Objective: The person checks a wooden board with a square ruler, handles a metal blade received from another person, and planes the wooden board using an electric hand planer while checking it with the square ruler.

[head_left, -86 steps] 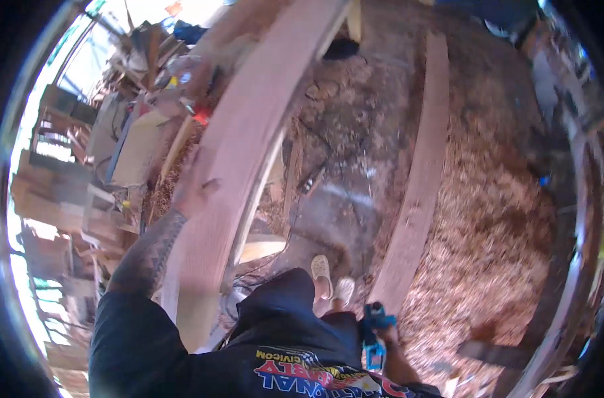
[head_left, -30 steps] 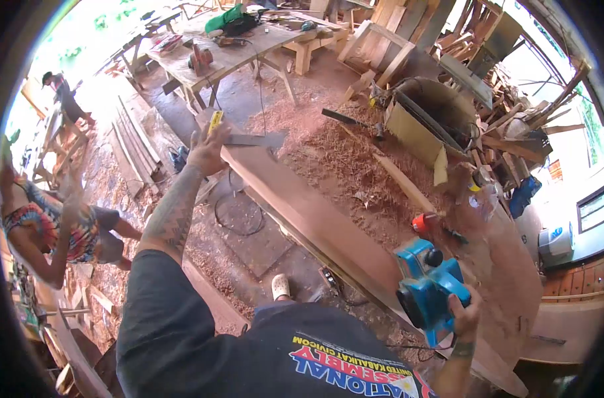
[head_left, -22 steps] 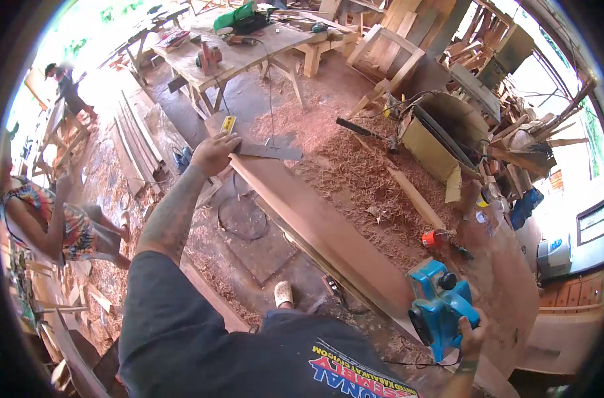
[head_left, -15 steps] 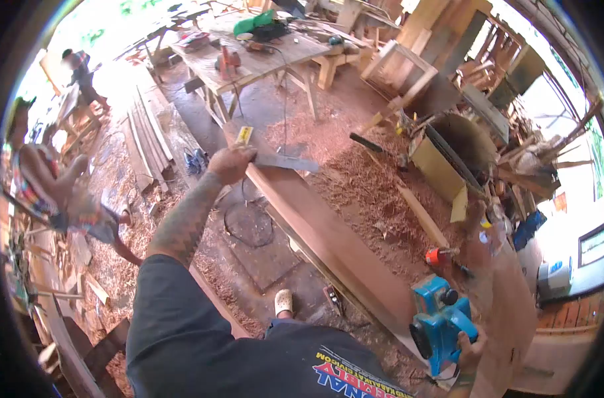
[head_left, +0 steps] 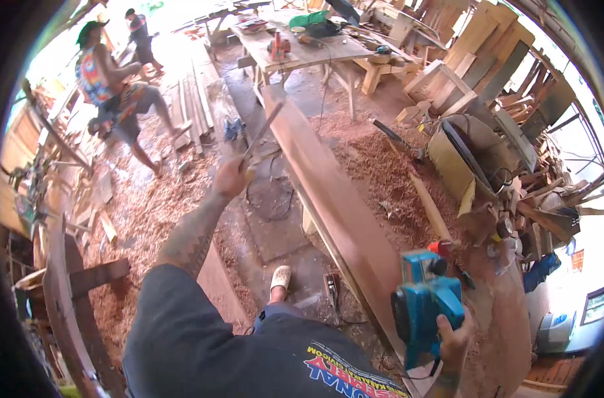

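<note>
My left hand (head_left: 230,178) is closed round a try square (head_left: 263,129), whose metal blade points up and away; its handle is mostly hidden by my fingers. The square is held left of a long reddish-brown wooden board (head_left: 342,192), apart from its face. At the board's near end, my right hand (head_left: 456,335) grips the handle of a blue electric planer (head_left: 425,298). The planer is tilted over the board; I cannot tell whether its sole touches the wood.
Wood shavings (head_left: 381,179) cover much of the floor. A workbench (head_left: 302,53) with tools stands at the back. Two people (head_left: 116,86) are at the far left. A hand plane (head_left: 331,288) lies near my foot. Scrap wood (head_left: 534,132) is piled at right.
My left hand has lifted the try square off the board and drawn it left, turning the blade upward. My right hand has tilted the planer more upright. The view has also shifted left.
</note>
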`<state>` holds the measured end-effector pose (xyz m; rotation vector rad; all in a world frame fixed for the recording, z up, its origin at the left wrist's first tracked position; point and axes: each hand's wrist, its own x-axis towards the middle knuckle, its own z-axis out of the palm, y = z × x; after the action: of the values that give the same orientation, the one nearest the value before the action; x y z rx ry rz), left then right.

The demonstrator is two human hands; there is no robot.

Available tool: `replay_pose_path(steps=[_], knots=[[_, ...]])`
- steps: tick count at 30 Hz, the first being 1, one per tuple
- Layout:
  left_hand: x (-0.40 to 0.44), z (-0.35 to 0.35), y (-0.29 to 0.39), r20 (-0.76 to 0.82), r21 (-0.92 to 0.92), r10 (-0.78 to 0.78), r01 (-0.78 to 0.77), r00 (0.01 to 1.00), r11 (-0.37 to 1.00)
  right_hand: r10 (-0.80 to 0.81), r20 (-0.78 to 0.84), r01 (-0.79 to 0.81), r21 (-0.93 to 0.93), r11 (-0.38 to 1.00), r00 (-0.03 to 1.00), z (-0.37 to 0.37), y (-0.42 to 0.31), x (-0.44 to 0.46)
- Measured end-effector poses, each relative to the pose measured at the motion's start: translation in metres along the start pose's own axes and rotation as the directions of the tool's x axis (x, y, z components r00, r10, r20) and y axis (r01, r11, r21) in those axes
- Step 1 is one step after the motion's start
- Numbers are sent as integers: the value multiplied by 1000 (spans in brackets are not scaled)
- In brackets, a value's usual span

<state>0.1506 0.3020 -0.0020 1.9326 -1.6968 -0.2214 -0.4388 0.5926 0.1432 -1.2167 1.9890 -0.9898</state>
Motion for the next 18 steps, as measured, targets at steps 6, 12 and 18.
replay_pose_path(steps=[6, 12, 18], knots=[[-285, 40, -74, 217, -72, -301, 322, 929, 944, -167, 125, 164, 38, 986, 978, -18, 1, -4], [-515, 5, -64, 622, 460, -534, 285, 573, 841, -273, 102, 276, -15, 961, 957, -23, 0, -9], [-585, 0, -100, 740, 419, -512, 297, 437, 858, -306, 51, 305, 30, 952, 951, -15, 8, -10]])
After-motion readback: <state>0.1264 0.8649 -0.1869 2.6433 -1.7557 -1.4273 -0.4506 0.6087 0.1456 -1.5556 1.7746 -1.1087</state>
